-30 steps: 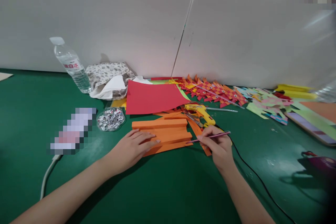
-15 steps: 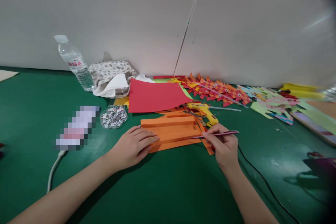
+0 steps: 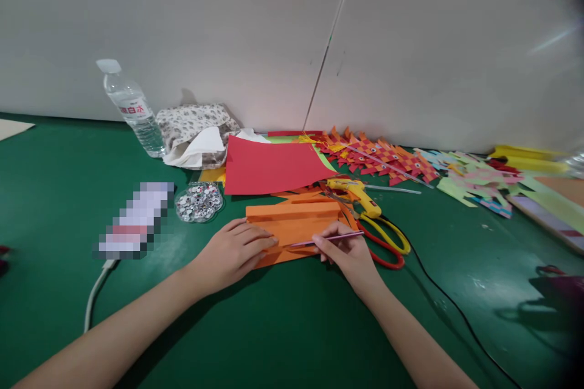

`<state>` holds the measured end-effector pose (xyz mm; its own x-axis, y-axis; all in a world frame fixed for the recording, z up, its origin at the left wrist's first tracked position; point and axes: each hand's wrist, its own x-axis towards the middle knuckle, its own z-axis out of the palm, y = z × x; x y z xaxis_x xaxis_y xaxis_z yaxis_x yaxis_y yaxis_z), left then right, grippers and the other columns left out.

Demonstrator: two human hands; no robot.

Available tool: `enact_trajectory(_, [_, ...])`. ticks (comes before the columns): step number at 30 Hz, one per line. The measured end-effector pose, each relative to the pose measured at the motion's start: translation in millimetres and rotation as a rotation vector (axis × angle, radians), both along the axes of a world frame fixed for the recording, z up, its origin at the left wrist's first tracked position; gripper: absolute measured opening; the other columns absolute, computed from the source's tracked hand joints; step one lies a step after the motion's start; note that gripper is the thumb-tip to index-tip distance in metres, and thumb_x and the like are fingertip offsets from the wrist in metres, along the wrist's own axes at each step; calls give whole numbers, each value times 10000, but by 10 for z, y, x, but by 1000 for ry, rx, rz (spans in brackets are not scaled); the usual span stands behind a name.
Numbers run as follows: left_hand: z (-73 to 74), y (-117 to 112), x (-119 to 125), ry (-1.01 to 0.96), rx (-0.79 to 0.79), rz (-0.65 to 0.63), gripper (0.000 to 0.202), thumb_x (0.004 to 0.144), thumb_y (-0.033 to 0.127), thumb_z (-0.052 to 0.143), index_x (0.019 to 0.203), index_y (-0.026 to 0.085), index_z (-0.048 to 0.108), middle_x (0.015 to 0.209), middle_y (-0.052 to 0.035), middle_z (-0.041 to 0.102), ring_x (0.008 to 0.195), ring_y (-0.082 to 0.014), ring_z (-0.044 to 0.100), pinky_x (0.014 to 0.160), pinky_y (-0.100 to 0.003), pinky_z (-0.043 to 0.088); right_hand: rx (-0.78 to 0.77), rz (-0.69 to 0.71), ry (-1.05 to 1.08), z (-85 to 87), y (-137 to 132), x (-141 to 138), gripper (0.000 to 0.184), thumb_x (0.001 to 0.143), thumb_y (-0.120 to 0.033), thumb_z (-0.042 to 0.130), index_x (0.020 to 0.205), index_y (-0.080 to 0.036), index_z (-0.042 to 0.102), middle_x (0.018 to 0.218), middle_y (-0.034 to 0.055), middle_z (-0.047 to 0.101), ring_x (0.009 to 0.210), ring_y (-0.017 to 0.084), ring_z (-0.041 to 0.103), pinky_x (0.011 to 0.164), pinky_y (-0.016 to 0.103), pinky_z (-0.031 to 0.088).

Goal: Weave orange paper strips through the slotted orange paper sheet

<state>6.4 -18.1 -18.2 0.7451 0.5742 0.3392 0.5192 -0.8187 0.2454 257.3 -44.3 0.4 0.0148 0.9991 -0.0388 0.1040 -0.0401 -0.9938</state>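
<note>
A folded sheet of orange paper [image 3: 296, 230] lies in front of me, its long far edge turned up and a crease along its near side. My left hand [image 3: 237, 250] rests flat on the sheet's left end with fingers stretched out. My right hand [image 3: 350, 255] pinches a slim pinkish pencil [image 3: 341, 236], held low over the paper, its tip pointing left at the near crease. Scissors [image 3: 387, 262] with red and yellow handles lie just right of that hand, their blades hidden. Orange paper strips [image 3: 349, 216] lie at the sheet's right end.
Behind the sheet are red paper [image 3: 274, 165], a yellow glue gun [image 3: 358, 196] with a black cord, and woven red-orange paper fish [image 3: 374, 155]. To the left are a pack of googly eyes [image 3: 199, 202], a blurred-out phone [image 3: 137, 219] on a cable, and a water bottle [image 3: 134, 112].
My right hand has moved left along the near crease with the pencil, from the paper's right end toward its middle. The scissor handles have come into view. My left hand stays put.
</note>
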Motion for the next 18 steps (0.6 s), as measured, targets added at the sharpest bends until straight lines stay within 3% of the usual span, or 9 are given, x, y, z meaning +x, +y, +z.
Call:
enact_trajectory(10, [8, -2, 8, -8, 8, -9, 295, 944, 197, 420, 1201, 250, 555, 1171, -42, 631, 1060, -177, 584, 973, -403, 409, -9, 53, -87, -10, -15, -22, 284, 724, -418, 712, 681, -194, 542, 606, 22, 662, 465, 118, 542, 455, 241, 430])
enact_trajectory(18, [3, -4, 2, -18, -16, -17, 286, 942, 192, 441, 1201, 252, 545, 1178, -36, 625, 1069, -172, 575, 986, -396, 394, 122, -69, -83, -11, 65, 257, 242, 709, -319, 719, 622, -189, 533, 509, -30, 556, 450, 107, 481, 444, 229, 377])
